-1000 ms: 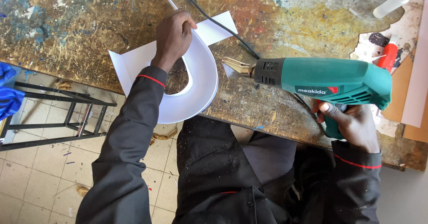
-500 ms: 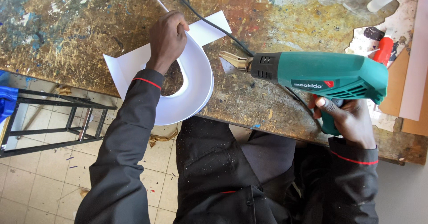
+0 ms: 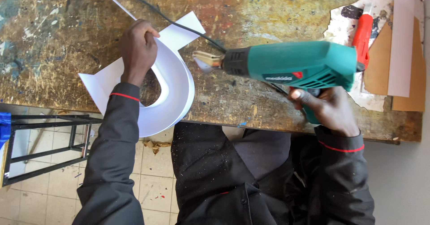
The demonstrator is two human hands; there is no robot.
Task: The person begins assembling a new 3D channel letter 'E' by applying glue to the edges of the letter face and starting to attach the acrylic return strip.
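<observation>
Left hand (image 3: 138,50) fingers pressed on curved white plastic strip (image 3: 179,88), pinning it to tabletop (image 3: 53,32) | right hand (image 3: 329,110) fingers wrapped round green heat gun (image 3: 291,66) grip, nozzle beside the bend, likely softening it | black cord (image 3: 179,23) trails beyond.

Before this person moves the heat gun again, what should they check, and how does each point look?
1. Left hand pressing on the white curved sheet: ok.
2. Right hand gripping the green heat gun: ok.
3. Nozzle clear of the left hand's fingers: ok, a gap shows.
4. Black cord away from the nozzle: not ok, it runs close behind it.
5. Sheet fully supported: not ok, its curve overhangs the workbench edge.
6. Gun switched on: cannot tell.
</observation>
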